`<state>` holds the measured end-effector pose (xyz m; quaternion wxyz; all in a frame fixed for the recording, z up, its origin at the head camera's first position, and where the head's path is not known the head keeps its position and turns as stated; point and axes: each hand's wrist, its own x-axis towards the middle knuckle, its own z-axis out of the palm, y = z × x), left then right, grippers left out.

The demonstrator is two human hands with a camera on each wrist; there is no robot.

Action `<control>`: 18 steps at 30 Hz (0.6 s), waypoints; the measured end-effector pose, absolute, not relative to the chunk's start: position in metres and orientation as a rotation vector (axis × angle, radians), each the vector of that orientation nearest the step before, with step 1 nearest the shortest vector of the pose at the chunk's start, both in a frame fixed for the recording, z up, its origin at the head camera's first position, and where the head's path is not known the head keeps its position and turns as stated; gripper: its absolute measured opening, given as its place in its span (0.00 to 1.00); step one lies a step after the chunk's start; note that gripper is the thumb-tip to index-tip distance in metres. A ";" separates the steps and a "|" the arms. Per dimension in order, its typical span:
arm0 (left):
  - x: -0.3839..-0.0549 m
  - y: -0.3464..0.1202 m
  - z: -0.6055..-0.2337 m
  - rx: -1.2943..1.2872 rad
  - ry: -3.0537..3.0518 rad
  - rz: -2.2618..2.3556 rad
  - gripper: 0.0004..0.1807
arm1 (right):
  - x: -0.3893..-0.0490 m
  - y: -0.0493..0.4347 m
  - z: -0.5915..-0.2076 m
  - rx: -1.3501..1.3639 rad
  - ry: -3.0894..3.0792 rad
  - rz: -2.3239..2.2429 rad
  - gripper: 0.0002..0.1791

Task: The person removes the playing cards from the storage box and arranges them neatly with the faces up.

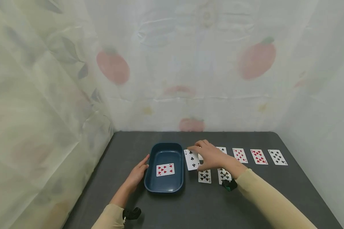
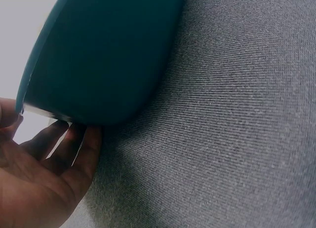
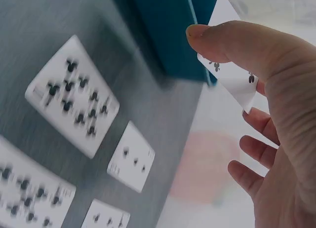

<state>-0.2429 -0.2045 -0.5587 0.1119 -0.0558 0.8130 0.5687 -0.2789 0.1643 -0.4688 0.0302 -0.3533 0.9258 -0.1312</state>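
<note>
My right hand (image 1: 210, 156) pinches a clubs playing card (image 1: 191, 160) just right of the blue tray (image 1: 149, 184). In the right wrist view the thumb lies across this card (image 3: 228, 72), hiding part of its face. My left hand (image 1: 136, 173) holds the tray's left side. In the left wrist view its thumb is at the rim and its fingers (image 2: 89, 149) bend against the outer wall. Inside the tray a hearts card (image 1: 165, 170) lies face up and sideways. Below my right hand lie two black clubs cards (image 1: 204, 176), (image 3: 71, 97).
To the right, a diamonds card (image 1: 240, 155), a hearts card (image 1: 259, 156) and a spades card (image 1: 277, 157) lie face up in a row on the dark table (image 1: 195, 210). Further clubs cards (image 3: 131, 157) are partly behind my right hand. Patterned sheeting (image 1: 189, 79) hangs around the table.
</note>
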 end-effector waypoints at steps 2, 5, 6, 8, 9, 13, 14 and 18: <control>-0.243 -0.205 -0.559 -0.165 2.390 1.666 0.30 | -0.278 0.177 -0.468 -1.065 2.871 -0.395 0.51; -0.243 -0.206 -0.559 -0.167 2.392 1.663 0.30 | -0.278 0.196 -0.468 -1.045 2.890 -0.390 0.52; -0.243 -0.206 -0.558 -0.168 2.391 1.664 0.30 | -0.277 0.203 -0.468 -1.036 2.895 -0.391 0.52; -0.243 -0.206 -0.558 -0.170 2.391 1.662 0.30 | -0.275 0.216 -0.470 -1.010 2.907 -0.387 0.52; -0.243 -0.206 -0.558 -0.169 2.390 1.662 0.30 | -0.274 0.223 -0.471 -0.998 2.913 -0.387 0.52; -0.243 -0.206 -0.558 -0.161 2.386 1.661 0.30 | -0.268 0.252 -0.475 -0.928 2.933 -0.379 0.51; -0.243 -0.206 -0.558 -0.160 2.383 1.665 0.31 | -0.267 0.259 -0.477 -0.910 2.935 -0.379 0.51; -0.243 -0.206 -0.558 -0.146 2.377 1.672 0.31 | -0.261 0.287 -0.483 -0.851 2.954 -0.366 0.50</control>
